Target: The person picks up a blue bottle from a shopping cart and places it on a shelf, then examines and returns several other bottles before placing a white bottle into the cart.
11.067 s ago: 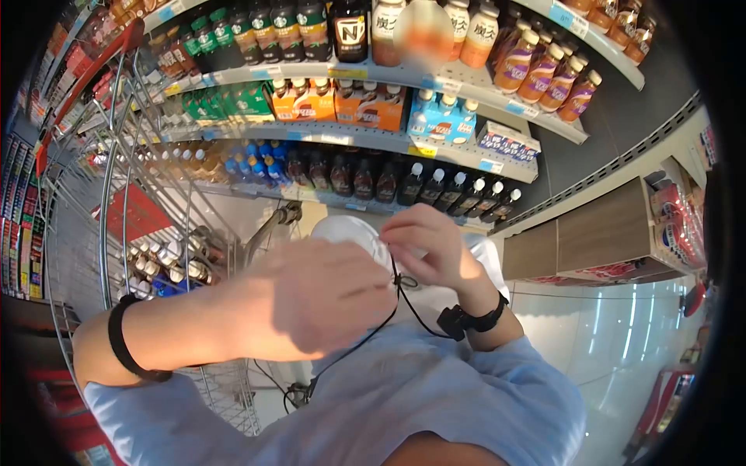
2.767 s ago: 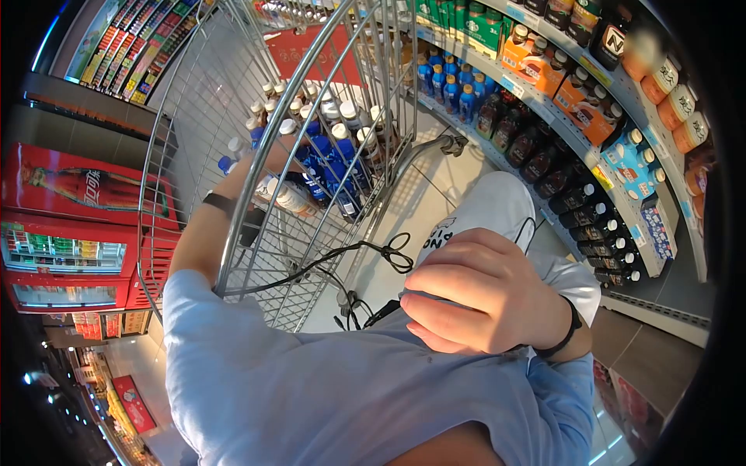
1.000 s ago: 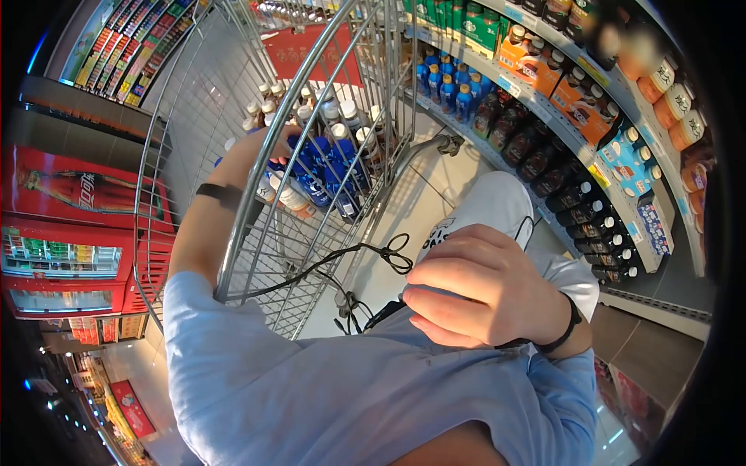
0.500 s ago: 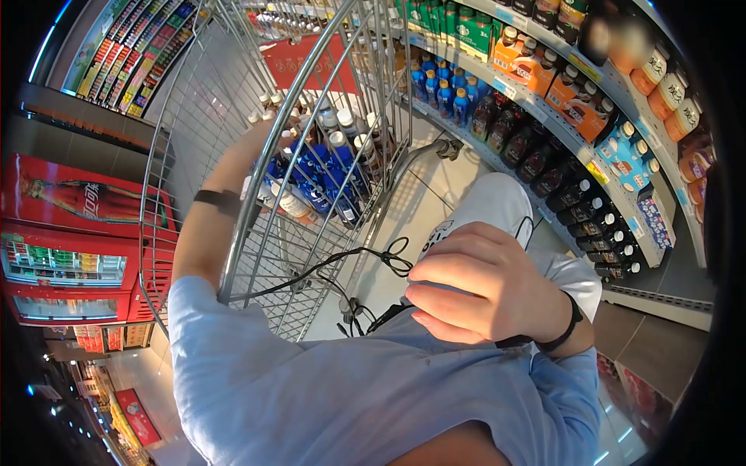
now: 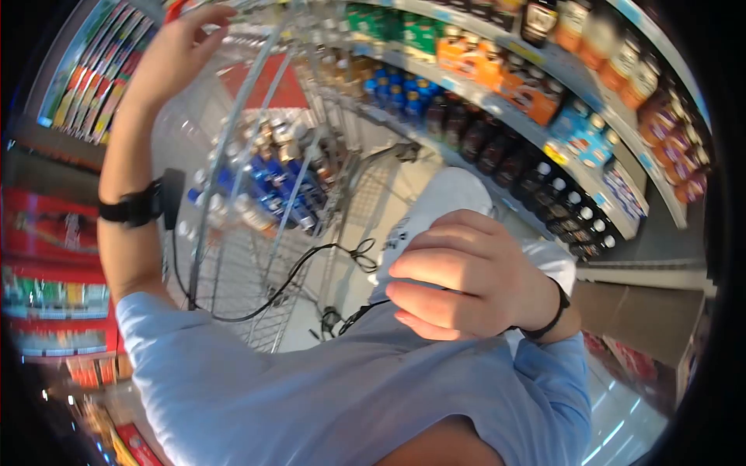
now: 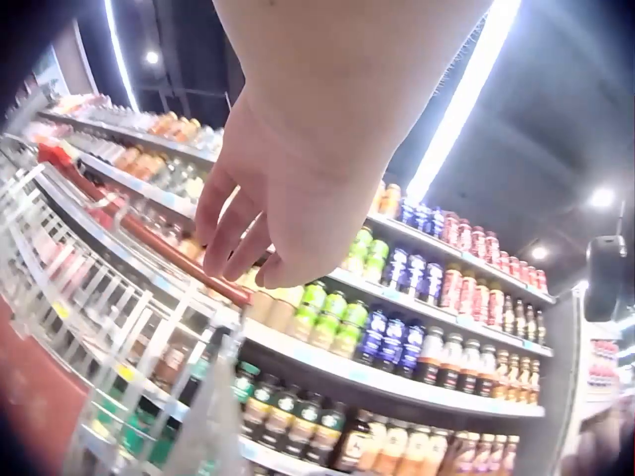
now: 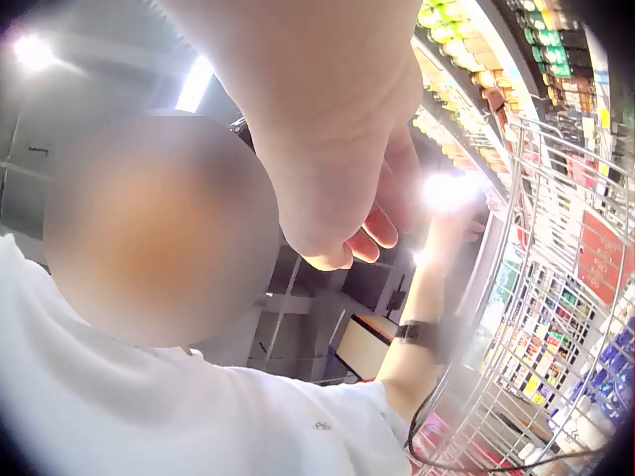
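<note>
My left hand (image 5: 177, 58) is raised over the near left side of a wire shopping cart (image 5: 225, 147), fingers loosely bent and holding nothing. Close by it is the cart's red handle (image 5: 176, 9). In the left wrist view that hand (image 6: 288, 178) overlaps the dark red handle bar (image 6: 179, 256), fingers hanging down. Inside the cart stand several bottles (image 5: 272, 182), some with blue labels and white caps. Over my lap hovers my right hand (image 5: 466, 276), relaxed and half curled; the right wrist view shows nothing in its fingers (image 7: 377, 226).
Curved drink shelves (image 5: 497, 101) with bottles and multipacks run along the right. A black cord (image 5: 299, 268) hangs from my left wrist across the cart's side. Red drink coolers (image 5: 54, 233) stand at the left. A cart wheel (image 5: 404, 151) rests on the floor.
My left hand has risen from among the bottles in the cart, up and left to the handle. The head view has shifted; the right hand stays over the lap. Earliest, both hands were together at the cord.
</note>
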Demonstrator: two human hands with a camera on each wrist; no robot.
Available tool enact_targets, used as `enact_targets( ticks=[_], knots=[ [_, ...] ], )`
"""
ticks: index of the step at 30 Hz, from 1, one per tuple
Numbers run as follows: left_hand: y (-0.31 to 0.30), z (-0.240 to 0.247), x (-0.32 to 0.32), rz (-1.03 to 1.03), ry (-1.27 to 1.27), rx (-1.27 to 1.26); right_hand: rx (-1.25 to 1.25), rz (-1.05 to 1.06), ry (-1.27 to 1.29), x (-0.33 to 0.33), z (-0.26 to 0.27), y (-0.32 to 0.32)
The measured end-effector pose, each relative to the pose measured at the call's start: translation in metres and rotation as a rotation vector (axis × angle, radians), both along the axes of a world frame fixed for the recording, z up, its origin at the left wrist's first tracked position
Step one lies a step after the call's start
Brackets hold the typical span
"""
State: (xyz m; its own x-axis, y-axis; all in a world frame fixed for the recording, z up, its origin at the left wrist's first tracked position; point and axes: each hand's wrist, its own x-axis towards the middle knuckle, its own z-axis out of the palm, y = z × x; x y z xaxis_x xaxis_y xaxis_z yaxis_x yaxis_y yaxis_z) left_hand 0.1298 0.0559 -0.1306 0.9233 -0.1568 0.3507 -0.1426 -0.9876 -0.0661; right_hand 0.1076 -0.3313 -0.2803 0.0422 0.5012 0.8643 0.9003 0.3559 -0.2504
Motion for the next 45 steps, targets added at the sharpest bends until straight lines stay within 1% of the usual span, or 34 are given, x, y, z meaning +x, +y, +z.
enact_targets(
  ticks=[2, 4, 5, 6, 7, 8, 10, 12, 13, 15, 16, 18, 20, 22, 24, 26, 28, 30, 31, 33, 35, 36, 38, 40, 41, 43, 44, 45],
  knots=[
    [-0.052, 0.006, 0.012, -0.086, -0.035, 0.051, 0.013, -0.05, -0.025, 0.008, 0.003, -0.019],
    [-0.125, 0.007, 0.016, -0.091, 0.095, 0.012, -0.046, -0.096, -0.011, 0.017, 0.009, -0.042],
    [-0.149, -0.004, 0.021, -0.279, 0.064, 0.041, -0.088, -0.193, -0.047, 0.02, 0.01, -0.055],
    [-0.169, -0.012, 0.025, -0.448, 0.027, 0.084, -0.089, -0.208, -0.03, 0.022, 0.011, -0.064],
    [-0.196, -0.019, 0.023, -0.565, 0.054, 0.056, -0.073, -0.2, -0.014, 0.023, 0.011, -0.075],
    [-0.222, -0.028, 0.023, -0.669, 0.094, 0.032, -0.084, -0.243, -0.037, 0.028, 0.012, -0.087],
    [-0.249, -0.048, 0.026, -0.873, 0.169, -0.011, -0.108, -0.3, 0.002, 0.037, 0.014, -0.102],
    [-0.265, -0.068, 0.035, -1.014, 0.317, -0.051, -0.129, -0.423, -0.008, 0.054, 0.017, -0.118],
    [-0.268, -0.077, 0.036, -1.018, 0.303, -0.049, -0.156, -0.496, -0.008, 0.068, 0.015, -0.128],
    [-0.269, -0.095, 0.035, -1.127, 0.4, -0.088, -0.208, -0.647, 0.027, 0.103, 0.015, -0.147],
    [-0.268, -0.102, 0.034, -1.126, 0.391, -0.089, -0.231, -0.727, 0.063, 0.124, 0.017, -0.156],
    [-0.266, -0.113, 0.031, -1.248, 0.474, -0.206, -0.239, -1.044, 0.217, 0.169, 0.019, -0.171],
    [-0.272, -0.119, 0.019, -1.25, 0.459, -0.27, -0.123, -1.217, 0.114, 0.237, 0.01, -0.194],
    [-0.276, -0.122, 0.01, -1.243, 0.442, -0.343, -0.123, -1.49, 0.102, 0.29, 0.007, -0.214],
    [-0.276, -0.122, 0.006, -1.261, 0.436, -0.392, -0.176, -1.661, 0.053, 0.325, 0.012, -0.227],
    [-0.276, -0.121, 0.004, -1.262, 0.411, -0.44, -0.314, -1.835, 0.146, 0.351, 0.019, -0.237],
    [-0.275, -0.117, 0.002, -1.26, 0.393, -0.483, -0.527, -1.943, 0.315, 0.374, 0.028, -0.246],
    [-0.274, -0.111, 0.002, -1.282, 0.415, -0.423, -0.72, -1.931, 0.385, 0.39, 0.038, -0.247],
    [-0.274, -0.11, 0.002, -1.276, 0.411, -0.428, -0.723, -1.925, 0.378, 0.395, 0.041, -0.246],
    [-0.276, -0.109, 0.001, -1.29, 0.362, -0.452, -0.896, -1.901, 0.325, 0.405, 0.044, -0.249],
    [-0.276, -0.108, 0.001, -1.293, 0.327, -0.447, -0.894, -1.855, 0.299, 0.416, 0.041, -0.255],
    [-0.276, -0.107, 0.001, -1.301, 0.29, -0.44, -0.886, -1.846, 0.28, 0.417, 0.038, -0.256],
    [-0.276, -0.103, 0.001, -1.309, 0.297, -0.453, -0.871, -1.829, 0.242, 0.419, 0.034, -0.257],
    [-0.276, -0.099, 0.0, -1.318, 0.3, -0.47, -0.818, -1.847, 0.335, 0.4, 0.033, -0.245],
    [-0.275, -0.096, -0.001, -1.314, 0.266, -0.431, -0.824, -1.844, 0.332, 0.385, 0.027, -0.237],
    [-0.275, -0.094, -0.001, -1.301, 0.232, -0.399, -0.469, -1.828, 0.136, 0.338, 0.014, -0.21],
    [-0.275, -0.094, -0.001, -1.249, 0.236, -0.462, -0.476, -1.82, 0.137, 0.326, 0.005, -0.207],
    [-0.275, -0.093, 0.0, -1.198, 0.241, -0.522, -0.417, -1.766, 0.072, 0.317, -0.004, -0.205]
  ],
)
